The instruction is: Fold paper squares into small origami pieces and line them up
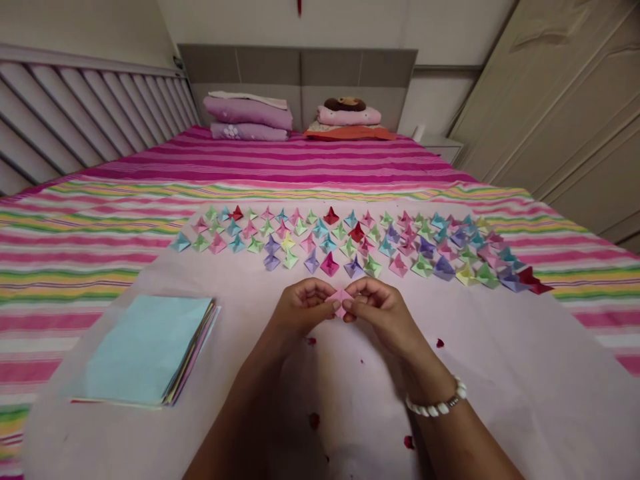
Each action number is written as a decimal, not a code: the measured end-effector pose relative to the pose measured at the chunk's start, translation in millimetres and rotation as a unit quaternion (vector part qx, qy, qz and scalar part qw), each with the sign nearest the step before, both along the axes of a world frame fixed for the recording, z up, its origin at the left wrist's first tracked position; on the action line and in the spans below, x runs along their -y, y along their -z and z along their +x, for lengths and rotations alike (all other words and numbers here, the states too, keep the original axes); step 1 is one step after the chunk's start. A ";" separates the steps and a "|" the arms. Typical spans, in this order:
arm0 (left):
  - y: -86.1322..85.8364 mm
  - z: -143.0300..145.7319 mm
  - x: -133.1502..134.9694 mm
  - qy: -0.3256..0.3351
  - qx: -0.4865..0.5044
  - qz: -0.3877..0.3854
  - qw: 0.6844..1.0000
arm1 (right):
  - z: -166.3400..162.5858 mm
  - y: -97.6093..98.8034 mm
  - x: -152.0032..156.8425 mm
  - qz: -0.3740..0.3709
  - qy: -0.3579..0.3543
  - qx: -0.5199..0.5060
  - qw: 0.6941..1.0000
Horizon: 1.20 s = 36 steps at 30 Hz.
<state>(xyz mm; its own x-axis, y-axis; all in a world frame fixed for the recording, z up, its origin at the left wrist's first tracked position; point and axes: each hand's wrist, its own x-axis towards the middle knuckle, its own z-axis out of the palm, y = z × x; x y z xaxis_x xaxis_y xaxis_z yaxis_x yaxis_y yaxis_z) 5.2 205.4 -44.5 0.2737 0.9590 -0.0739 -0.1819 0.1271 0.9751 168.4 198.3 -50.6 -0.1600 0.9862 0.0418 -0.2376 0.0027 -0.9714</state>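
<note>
Between my two hands is a small folded piece of pink origami paper (341, 297), diamond-shaped from here. My left hand (307, 305) pinches its left side with thumb and fingers. On the opposite side, my right hand (376, 308) grips it the same way and wears a white beaded bracelet at the wrist. Both hands are held over the pale sheet (250, 340). Just beyond them stand rows of small folded paper boats (329, 264) in pink, blue, green, purple, yellow and red. The paper's underside is hidden by my fingers.
A stack of square coloured paper (150, 347), light blue on top, lies at the left. Small dark red scraps (314, 421) are scattered near my forearms. Striped bedding (100, 247) surrounds the sheet; folded blankets (250, 120) rest by the headboard (265, 70).
</note>
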 end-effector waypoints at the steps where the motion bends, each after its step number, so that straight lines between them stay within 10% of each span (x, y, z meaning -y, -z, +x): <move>1: 0.2 0.5 0.4 -0.003 -0.002 0.001 1.000 | -0.3 -1.1 0.3 0.000 0.001 0.000 1.000; 24: 2.5 6.3 2.5 -0.021 0.013 0.016 1.000 | -4.8 0.7 1.3 0.001 0.048 0.005 0.999; 36: 2.8 1.7 0.8 -0.005 0.038 -0.022 0.999 | 4.1 -3.2 2.0 0.140 0.020 0.058 0.988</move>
<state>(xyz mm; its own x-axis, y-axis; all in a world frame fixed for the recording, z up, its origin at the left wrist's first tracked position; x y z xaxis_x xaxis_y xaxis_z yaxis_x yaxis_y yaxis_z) 7.0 204.5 -47.4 0.2715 0.9577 -0.0951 -0.2574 0.1675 0.9517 172.5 196.3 -47.4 -0.1410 0.9443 0.2974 -0.1188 0.2820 -0.9520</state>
